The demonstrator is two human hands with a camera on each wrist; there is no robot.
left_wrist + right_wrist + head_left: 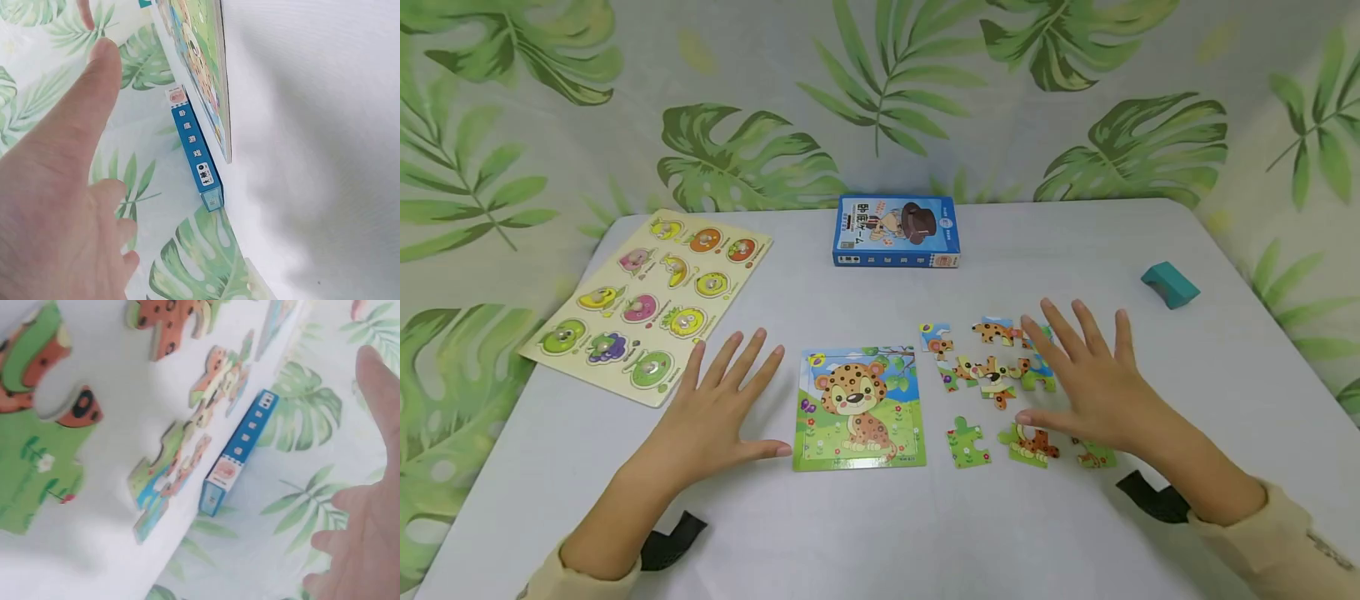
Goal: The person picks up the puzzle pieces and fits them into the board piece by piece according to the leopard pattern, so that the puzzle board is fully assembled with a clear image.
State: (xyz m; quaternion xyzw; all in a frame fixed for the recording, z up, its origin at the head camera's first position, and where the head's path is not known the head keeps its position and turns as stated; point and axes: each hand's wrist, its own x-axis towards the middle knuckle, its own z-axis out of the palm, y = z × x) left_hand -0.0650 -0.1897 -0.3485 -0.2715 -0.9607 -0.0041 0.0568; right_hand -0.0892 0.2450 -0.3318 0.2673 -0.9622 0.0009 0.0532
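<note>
White cloth (1022,542) covers the work surface; leaf-print fabric (883,92) hangs behind and at both sides.

Left hand (711,421): palm down, fingers spread apart, holding nothing. Thumb tip just beside the left edge of the leopard board (859,408), which lies flat near the middle of the cloth. Right hand (1097,383): likewise spread and unloaded, above the right part of the loose jigsaw pieces (997,377). These lie right of the board, some bunched together, others apart.

Step, as judged: a pause with both hands free, pieces unassembled. Next move probably calls for lowering the right hand, bringing thumb and forefinger together on one piece's edges, and turning it to check against the board's printed picture.

View comparison: head view gives the full layout, including the fruit board (613,279) at left, the blue box (897,232) at the back and the teal block (1171,283) at right; the right hand hides some pieces there. Right wrist view looks in low, unobstructed, showing the pieces' thickness and a white flower on the nearest green piece (34,472). Left wrist view shows the leopard board's pale side edge.
</note>
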